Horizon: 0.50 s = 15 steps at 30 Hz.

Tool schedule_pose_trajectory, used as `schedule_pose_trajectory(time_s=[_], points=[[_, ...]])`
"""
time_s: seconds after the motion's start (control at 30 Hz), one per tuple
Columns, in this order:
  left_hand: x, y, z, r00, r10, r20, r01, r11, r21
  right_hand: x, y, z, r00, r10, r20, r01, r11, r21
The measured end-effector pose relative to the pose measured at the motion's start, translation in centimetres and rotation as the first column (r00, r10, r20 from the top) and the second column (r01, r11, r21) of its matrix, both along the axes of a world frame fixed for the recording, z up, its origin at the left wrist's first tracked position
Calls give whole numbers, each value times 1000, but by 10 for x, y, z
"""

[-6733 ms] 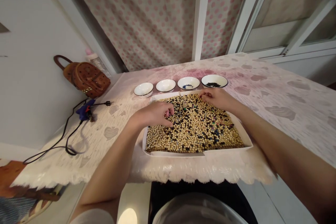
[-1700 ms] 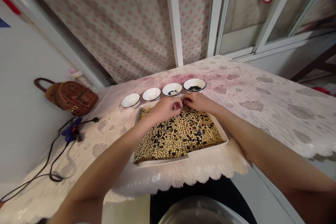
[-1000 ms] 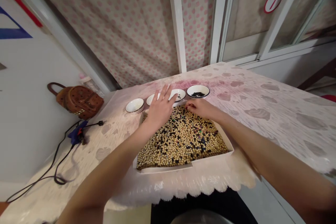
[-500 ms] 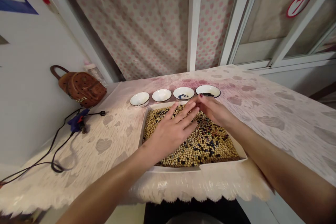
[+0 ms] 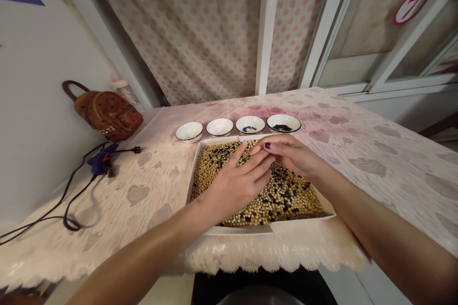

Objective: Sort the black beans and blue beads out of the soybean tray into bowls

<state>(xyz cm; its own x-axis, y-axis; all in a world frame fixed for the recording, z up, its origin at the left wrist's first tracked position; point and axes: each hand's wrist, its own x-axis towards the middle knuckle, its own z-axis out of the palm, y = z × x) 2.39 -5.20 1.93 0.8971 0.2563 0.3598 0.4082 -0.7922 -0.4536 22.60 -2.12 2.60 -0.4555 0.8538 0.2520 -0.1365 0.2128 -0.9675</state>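
A shallow white box [image 5: 234, 230] holds a layer of small round beads [image 5: 211, 171], mostly tan, with dark blue, black and a few coloured ones among them. Palm down over the beads, my left hand [image 5: 241, 181] has its fingers stretched out and slightly apart. From the right, my right hand [image 5: 293, 152] meets the left fingertips. Its thumb and fingers are bent together there, and whatever they may hold is hidden behind the left fingers. Just beyond the box stand a bowl with black beads [image 5: 284, 126] and a bowl with a few blue beads [image 5: 250, 121].
Two more white bowls, one nearer the middle [image 5: 219, 127] and one at the left end [image 5: 189, 132], complete the row. Left on the patterned tablecloth [image 5: 139, 195] lie a blue glue gun [image 5: 102, 159] with its black cord, a brown backpack [image 5: 110, 113] and a clear bottle [image 5: 127, 93].
My right hand has shifted slightly lower, uncovering more of the bowl with black beads. Its thumb now overlaps the left fingers. My left hand stays nearly in place.
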Motion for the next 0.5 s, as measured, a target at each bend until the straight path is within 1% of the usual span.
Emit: schedule_pose_trajectory(time_s=[0.1, 0.27, 0.37, 0.43, 0.5], points=[[0, 0, 0, 1000, 0, -17, 0, 1000, -6, 0, 0, 1, 999, 33, 4, -33, 999, 12], [1, 0, -2, 1000, 6, -27, -7, 1000, -8, 1, 0, 0, 996, 64, 54, -67, 996, 55], [3, -2, -3, 999, 16, -37, -16, 1000, 3, 2, 1, -1, 995, 72, 66, -76, 996, 57], [4, -2, -5, 999, 32, -40, -31, 999, 14, 2, 2, -2, 994, 76, 72, -81, 994, 67], [4, -2, -8, 998, 59, -37, -58, 998, 24, 3, 3, -2, 992, 88, 86, -97, 990, 105]])
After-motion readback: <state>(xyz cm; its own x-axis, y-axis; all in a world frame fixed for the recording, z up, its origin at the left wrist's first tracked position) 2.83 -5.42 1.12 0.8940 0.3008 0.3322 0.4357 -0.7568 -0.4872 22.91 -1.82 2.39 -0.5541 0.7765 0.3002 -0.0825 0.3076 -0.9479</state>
